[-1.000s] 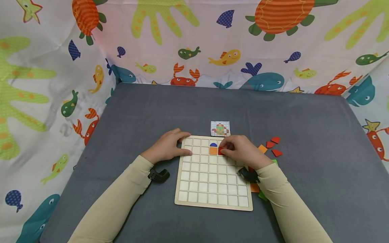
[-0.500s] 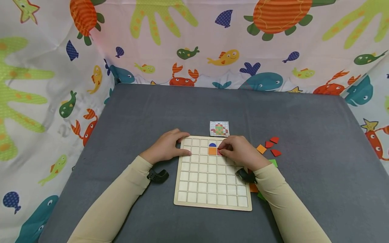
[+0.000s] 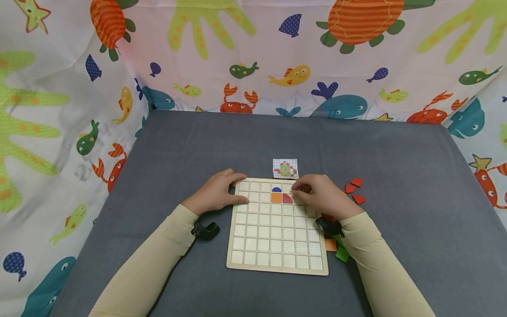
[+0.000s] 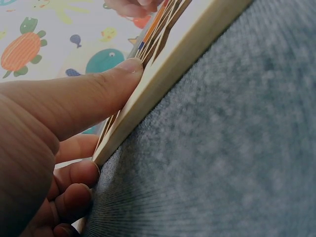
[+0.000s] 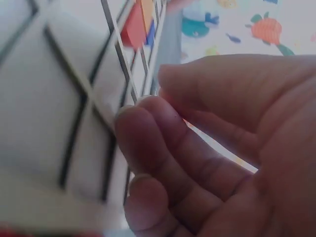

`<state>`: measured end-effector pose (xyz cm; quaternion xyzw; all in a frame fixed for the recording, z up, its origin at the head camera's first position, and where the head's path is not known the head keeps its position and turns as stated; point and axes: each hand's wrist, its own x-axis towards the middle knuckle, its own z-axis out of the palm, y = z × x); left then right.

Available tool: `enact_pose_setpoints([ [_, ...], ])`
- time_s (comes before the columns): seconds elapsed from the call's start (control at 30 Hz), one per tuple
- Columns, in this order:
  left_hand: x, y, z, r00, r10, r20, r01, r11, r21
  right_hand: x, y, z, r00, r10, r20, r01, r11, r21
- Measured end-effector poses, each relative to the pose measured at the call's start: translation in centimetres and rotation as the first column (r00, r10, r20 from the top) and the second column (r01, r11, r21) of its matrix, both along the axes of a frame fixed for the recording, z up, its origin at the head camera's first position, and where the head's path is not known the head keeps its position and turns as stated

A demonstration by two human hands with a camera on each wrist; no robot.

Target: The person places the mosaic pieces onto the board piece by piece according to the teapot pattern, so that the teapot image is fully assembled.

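A pale wooden grid board (image 3: 277, 269) lies on the grey table. My left hand (image 3: 215, 191) holds its far left corner, with the thumb (image 4: 111, 81) on the top rim and the other fingers along the side. On the board, a blue half-circle tile (image 3: 276, 189) sits above an orange square tile (image 3: 276, 197). A red quarter-round tile (image 3: 287, 198) lies in the cell right of the orange one. My right hand (image 3: 322, 196) hovers just right of the red tile, fingers loosely bent; nothing shows between its fingertips in the right wrist view.
A small picture card (image 3: 285, 169) with a gridded coloured pattern lies beyond the board's far edge. Several loose red tiles (image 3: 358, 199) lie to the right. Green tiles (image 3: 342, 254) and an orange tile (image 3: 330, 245) lie by the board's right edge, partly under my right forearm.
My right hand has let go of the red quarter-round tile, now fully in view in its cell, and has drawn back a little to the right. The left hand stays on the board.
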<state>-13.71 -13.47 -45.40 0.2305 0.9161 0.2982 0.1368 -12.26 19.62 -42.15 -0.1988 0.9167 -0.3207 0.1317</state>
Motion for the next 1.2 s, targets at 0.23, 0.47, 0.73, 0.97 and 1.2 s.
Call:
enact_pose_setpoints([
  [0.23, 0.0, 0.1, 0.0, 1.0, -0.003, -0.011, 0.003, 1.0, -0.002, -0.4, 2.7, 1.0, 0.997, -0.076, 0.018, 0.075, 0.997, 0.019],
  [0.47, -0.1, 0.2, -0.2, 1.0, -0.002, -0.015, 0.001, 1.0, -0.012, -0.8, 6.4, 2.0, 0.984, -0.169, 0.051, 0.167, 0.985, 0.035],
  [0.73, 0.1, 0.1, 0.1, 1.0, -0.003, -0.009, 0.003, 1.0, -0.009, -1.1, 10.7, 3.0, 0.964, -0.256, 0.073, 0.254, 0.967, 0.038],
  [0.97, 0.0, 0.1, 0.2, 1.0, 0.0, -0.002, 0.0, 1.0, 0.004, -1.2, 13.4, 3.0, 0.947, -0.303, 0.107, 0.296, 0.952, 0.076],
  [1.2, 0.0, 0.1, 0.1, 1.0, -0.002, 0.0, 0.002, 1.0, 0.0, -1.5, 15.0, 1.8, 0.939, -0.313, 0.145, 0.297, 0.947, 0.122],
])
